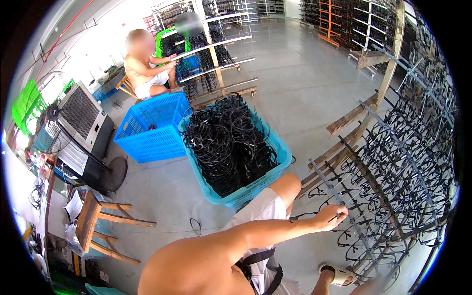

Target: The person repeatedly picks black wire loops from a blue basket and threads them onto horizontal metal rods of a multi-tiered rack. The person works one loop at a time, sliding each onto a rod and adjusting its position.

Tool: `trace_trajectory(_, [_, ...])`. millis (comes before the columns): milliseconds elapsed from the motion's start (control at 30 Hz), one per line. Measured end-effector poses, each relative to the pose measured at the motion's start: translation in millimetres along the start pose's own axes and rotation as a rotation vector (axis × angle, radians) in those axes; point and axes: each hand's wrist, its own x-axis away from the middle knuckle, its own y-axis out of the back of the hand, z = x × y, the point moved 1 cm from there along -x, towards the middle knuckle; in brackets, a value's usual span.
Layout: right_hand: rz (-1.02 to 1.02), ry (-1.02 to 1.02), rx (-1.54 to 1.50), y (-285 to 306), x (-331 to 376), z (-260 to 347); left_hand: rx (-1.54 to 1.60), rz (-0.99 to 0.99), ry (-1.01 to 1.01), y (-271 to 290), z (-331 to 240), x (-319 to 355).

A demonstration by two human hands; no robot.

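My left hand (332, 217) reaches across to the right, to the near side of a rack (366, 174). Its fingers are closed on a thin black strip, one end of which sticks out past the fingertips. Rows of thin black looped pieces (403, 162), shaped somewhat like glasses frames, hang along the rack's metal rods beside this hand. A blurred, skin-coloured shape at the lower right edge may be my right hand (369, 286); its fingers cannot be made out.
A light-blue basket (216, 196) heaped with black strips stands ahead, beside a blue crate (147, 142). A wooden stool (87, 221), a fan base (115, 175) and an air cooler (81, 115) are at left. One black loop (195, 227) lies on the floor. Another person (142, 73) sits by a far rack.
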Motion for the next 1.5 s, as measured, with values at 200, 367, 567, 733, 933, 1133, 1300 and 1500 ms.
trace_trajectory(200, [-0.417,0.527,0.333,56,-22,61,0.138,0.089,0.197,12,-57,17])
trace_trajectory(367, [0.696,0.116,0.307,-20,79,212,1.342,0.059,0.475,-3,-84,45])
trace_trajectory(567, [0.907,-0.241,-0.655,-27,86,101,1.500,0.170,0.505,2,-98,28])
trace_trajectory(733, [0.976,-0.248,-0.459,-32,65,121,0.803,0.494,0.565,23,-102,21])
trace_trajectory(933, [0.756,-0.214,-0.711,52,25,122,0.960,0.868,0.813,20,-87,22])
trace_trajectory(1133, [-0.075,-0.189,-0.627,120,2,114,0.123,0.295,0.160,-10,-81,26])
trace_trajectory(1300, [-0.021,-0.332,-0.304,44,-48,89,-0.247,0.271,-0.136,-30,-76,22])
trace_trajectory(1500, [0.023,-0.456,-0.444,4,-87,25,-0.327,0.197,-0.273,-44,-61,16])
